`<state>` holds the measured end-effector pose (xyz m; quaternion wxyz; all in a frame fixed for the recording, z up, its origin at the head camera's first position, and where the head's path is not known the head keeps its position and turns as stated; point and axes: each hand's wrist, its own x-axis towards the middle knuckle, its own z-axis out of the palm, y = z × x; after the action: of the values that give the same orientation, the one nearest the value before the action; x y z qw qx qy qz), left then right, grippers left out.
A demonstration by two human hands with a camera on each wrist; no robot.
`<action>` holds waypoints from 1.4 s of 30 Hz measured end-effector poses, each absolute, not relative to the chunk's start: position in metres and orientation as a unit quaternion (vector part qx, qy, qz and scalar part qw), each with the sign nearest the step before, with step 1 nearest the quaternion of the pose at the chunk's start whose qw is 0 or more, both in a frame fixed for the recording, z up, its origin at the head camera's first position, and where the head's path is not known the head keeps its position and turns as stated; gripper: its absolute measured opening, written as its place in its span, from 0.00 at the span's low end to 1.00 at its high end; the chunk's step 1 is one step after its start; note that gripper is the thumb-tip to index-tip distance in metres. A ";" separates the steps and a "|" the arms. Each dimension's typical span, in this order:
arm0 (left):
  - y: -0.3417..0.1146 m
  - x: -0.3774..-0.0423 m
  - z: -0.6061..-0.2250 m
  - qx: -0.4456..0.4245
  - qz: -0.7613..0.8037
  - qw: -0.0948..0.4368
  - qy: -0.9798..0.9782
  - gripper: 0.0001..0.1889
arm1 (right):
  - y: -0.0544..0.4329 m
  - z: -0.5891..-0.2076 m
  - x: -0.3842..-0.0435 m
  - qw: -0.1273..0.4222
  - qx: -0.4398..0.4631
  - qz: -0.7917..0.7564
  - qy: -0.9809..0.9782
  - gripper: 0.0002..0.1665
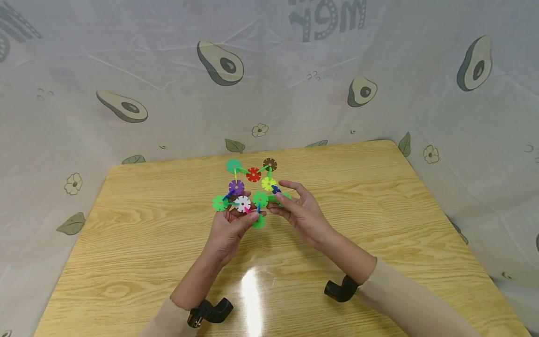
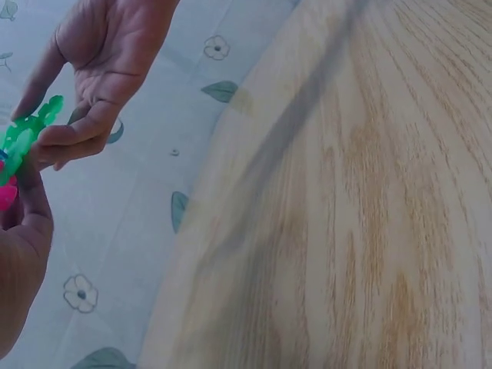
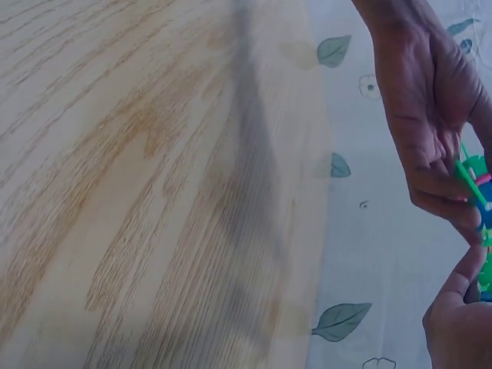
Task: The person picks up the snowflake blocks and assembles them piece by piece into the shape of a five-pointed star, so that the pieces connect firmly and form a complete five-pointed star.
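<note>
A linked figure of colourful notched plastic discs, the snowflake-disc kind, is held up over the table in the head view. Its far side carries a teal disc [image 1: 233, 165], a red disc [image 1: 253, 174] and a brown disc [image 1: 270, 164]. My left hand [image 1: 227, 234] grips the near side, thumb in front by the white disc [image 1: 243, 204] and fingers behind. On the right, my right hand [image 1: 306, 216] pinches the figure around a green disc, with its thumb by a dark blue disc [image 1: 275, 189] and its index finger stretched out. A bright pink disc [image 2: 8, 194] shows in the left wrist view.
The wooden table [image 1: 147, 252] spreads under both hands, with a light reflection near its front. A pale curtain [image 1: 286, 112] printed with avocados hangs behind and along its sides. Each wrist carries a black camera mount, such as the right mount [image 1: 342, 289].
</note>
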<state>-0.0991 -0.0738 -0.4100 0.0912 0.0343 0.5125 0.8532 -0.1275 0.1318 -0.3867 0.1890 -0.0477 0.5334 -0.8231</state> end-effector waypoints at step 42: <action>-0.056 -0.101 -0.403 -0.126 0.804 -0.017 0.581 0.23 | 0.140 -0.403 -0.128 0.279 -0.055 -0.816 0.504 0.45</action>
<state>-0.1015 -0.0556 -0.4026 -0.0170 -0.1264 0.5810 0.8038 -0.1277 0.1402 -0.4034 0.2793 -0.0550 0.5037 -0.8156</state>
